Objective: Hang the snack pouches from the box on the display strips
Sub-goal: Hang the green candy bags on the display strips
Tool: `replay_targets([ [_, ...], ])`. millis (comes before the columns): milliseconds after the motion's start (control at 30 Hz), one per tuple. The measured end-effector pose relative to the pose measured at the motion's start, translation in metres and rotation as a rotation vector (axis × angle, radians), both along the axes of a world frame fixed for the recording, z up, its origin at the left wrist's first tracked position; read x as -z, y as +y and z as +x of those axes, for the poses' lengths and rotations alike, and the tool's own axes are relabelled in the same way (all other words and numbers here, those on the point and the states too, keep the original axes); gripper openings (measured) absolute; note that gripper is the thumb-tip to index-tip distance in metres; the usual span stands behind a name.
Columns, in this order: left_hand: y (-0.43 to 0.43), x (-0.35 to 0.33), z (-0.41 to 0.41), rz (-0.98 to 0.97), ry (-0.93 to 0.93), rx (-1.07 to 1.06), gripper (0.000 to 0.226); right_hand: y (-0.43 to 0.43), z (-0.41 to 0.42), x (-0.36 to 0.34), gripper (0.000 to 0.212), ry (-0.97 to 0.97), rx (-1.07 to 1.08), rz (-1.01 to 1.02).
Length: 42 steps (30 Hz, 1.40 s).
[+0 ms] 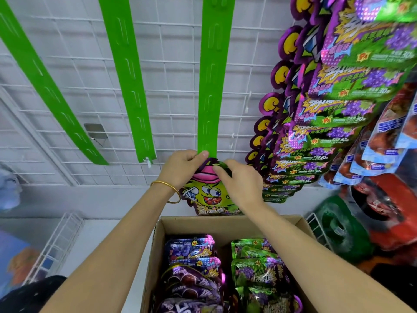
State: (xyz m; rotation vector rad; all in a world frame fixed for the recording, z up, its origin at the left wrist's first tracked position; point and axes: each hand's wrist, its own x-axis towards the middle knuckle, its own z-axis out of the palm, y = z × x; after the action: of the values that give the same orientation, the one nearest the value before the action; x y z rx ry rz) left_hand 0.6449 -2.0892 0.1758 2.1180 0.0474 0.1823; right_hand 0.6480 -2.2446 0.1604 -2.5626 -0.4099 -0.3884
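A snack pouch (208, 197) with a cartoon face and a pink cap hangs upright at the bottom end of the right green display strip (213, 82). My left hand (182, 168) pinches the pouch's top edge against the strip's lowest tab. My right hand (239, 181) grips the pouch's top from the right side. Both hands hide the pouch's hanging hole. Below them an open cardboard box (228, 224) holds several purple pouches (191, 265) on its left and green pouches (257, 267) on its right.
Two more bare green strips (126, 82) (47, 93) hang on the white wire grid (94, 64). A full strip of pouches (320, 105) hangs close on the right, beside blue-and-red packs (388, 141). A white wire rack (56, 245) stands at lower left.
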Motion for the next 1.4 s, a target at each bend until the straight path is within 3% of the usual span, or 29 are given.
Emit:
replay_targets([
  [333, -0.001, -0.001, -0.003, -0.002, -0.079, -0.017, 0.048, -0.006, 0.003, 0.014, 0.035, 0.12, -0.053, -0.007],
  [500, -0.005, 0.0, -0.003, 0.076, -0.071, 0.009, 0.041, -0.007, 0.0, 0.012, 0.038, -0.087, -0.038, 0.024],
  [667, -0.003, 0.0, -0.001, -0.045, 0.018, 0.027, 0.043, -0.003, 0.006, 0.007, 0.038, -0.233, -0.029, -0.02],
  [833, -0.006, -0.004, -0.003, -0.116, 0.039, 0.005, 0.044, -0.003, 0.007, 0.004, 0.037, -0.142, -0.048, -0.051],
  [1033, -0.007, -0.001, -0.003, -0.067, -0.02, -0.031, 0.04, -0.005, 0.004, 0.013, 0.037, -0.03, -0.053, -0.068],
  [1267, -0.008, 0.008, -0.005, -0.06, -0.002, 0.083, 0.026, -0.012, 0.013, 0.025, 0.031, 0.107, -0.115, -0.034],
  [1367, -0.007, 0.013, -0.004, 0.057, -0.012, 0.092, 0.014, -0.014, 0.02, 0.028, 0.029, 0.161, -0.134, -0.046],
  [1400, -0.007, 0.014, -0.005, 0.103, -0.025, 0.097, 0.021, -0.015, 0.022, 0.028, 0.028, 0.183, -0.141, -0.051],
])
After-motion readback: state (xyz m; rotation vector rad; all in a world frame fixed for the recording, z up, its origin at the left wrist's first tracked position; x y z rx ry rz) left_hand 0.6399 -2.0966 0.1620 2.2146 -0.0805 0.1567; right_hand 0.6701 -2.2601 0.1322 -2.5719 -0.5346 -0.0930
